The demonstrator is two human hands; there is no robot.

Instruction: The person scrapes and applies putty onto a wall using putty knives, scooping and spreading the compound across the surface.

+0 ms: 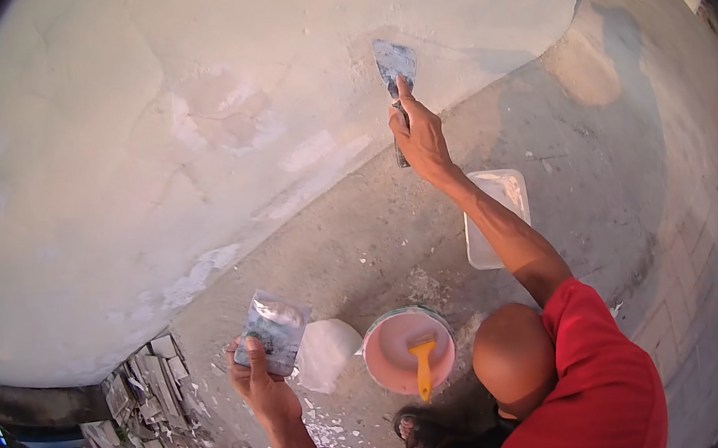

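Note:
My right hand [422, 139] is wrapped round the dark handle of a putty knife [395, 62], thumb extended up toward the blade. The grey-smeared blade is at the wall [132, 179], over a patch of bare plaster; whether it touches cannot be made out. In my left hand [262, 385] is a thin flat plate [281, 335], thumb on top, with a whitish lump of filler [277, 311] near its upper edge. Below and to the right of that plate stands a pink-lined bucket [384, 364], where a yellow-handled brush [424, 363] leans. Beside the bucket lies a white bag [327, 351].
A white rectangular plastic tub [486, 254] sits on the concrete floor under my right forearm. Broken flat pieces [152, 393] are heaped at the wall's lower left. My bent knee [514, 357] is right of the bucket. White flakes dot the ground.

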